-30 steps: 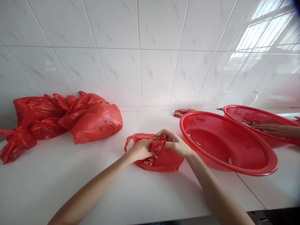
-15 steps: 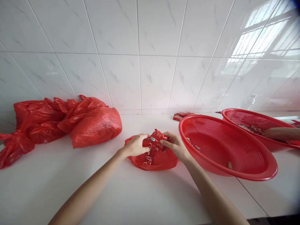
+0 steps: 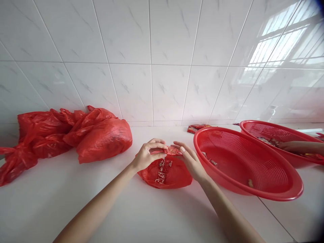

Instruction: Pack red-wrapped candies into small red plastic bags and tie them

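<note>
My left hand (image 3: 150, 154) pinches the left end of a red snack packet (image 3: 174, 150) between thumb and fingers. My right hand (image 3: 191, 161) lies along the packet's other end with its fingers stretched out; whether it touches there is hard to make out. Both hands are over an opened red plastic bag (image 3: 174, 179) on the white counter. Inside that bag lie small red-and-white wrapped pieces (image 3: 162, 172).
Filled red plastic bags (image 3: 103, 140) lie on the left. A red perforated basket (image 3: 227, 162) holding a few small packets stands at right, a second basket (image 3: 255, 127) behind it. Another person's hand (image 3: 293, 147) reaches into that one. Red packets (image 3: 196, 128) lie by the tiled wall.
The red packet has turned from showing its printed face to lying flatter between my hands. My right fingers have gone from gripping it to stretched out. The view has tilted slightly upward.
</note>
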### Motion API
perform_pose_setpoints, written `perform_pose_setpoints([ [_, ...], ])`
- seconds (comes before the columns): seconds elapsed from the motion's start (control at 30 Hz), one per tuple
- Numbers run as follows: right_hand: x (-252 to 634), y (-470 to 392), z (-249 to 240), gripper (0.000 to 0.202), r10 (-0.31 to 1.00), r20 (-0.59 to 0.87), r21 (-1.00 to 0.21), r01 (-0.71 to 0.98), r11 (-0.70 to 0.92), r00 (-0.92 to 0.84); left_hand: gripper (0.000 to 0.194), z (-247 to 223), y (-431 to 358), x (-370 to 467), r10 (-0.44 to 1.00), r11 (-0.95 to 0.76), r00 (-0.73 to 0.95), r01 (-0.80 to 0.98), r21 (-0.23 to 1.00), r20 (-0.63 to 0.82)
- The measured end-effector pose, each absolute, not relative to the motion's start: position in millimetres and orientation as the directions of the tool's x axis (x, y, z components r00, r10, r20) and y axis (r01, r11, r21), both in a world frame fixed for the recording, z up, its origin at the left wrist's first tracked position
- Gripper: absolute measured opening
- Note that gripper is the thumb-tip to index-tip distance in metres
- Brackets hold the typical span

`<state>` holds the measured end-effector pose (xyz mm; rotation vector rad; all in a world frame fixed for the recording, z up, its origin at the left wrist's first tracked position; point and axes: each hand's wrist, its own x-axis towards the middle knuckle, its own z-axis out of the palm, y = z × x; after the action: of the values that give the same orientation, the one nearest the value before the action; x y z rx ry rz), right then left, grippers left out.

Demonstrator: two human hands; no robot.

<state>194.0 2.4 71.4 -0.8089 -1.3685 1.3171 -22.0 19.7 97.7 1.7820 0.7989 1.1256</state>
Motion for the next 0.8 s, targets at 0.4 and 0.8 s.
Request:
perform_pose_setpoints([
  [0.4,189.0,3.9,69.3,0.021,0.945,0.271,-0.916,-0.350,0.195,-0.183,0.037,99.5,17.7,-18.8,0.890,-0.195,0.411,-0.044,0.980,0.195],
  [0.8,191.8,3.6,70.6,0.019,0.926,0.274,-0.929,-0.321,0.184,-0.261,0.025,105.2,17.1,-16.7,0.919,-0.213,0.316,-0.101,0.972,0.235],
])
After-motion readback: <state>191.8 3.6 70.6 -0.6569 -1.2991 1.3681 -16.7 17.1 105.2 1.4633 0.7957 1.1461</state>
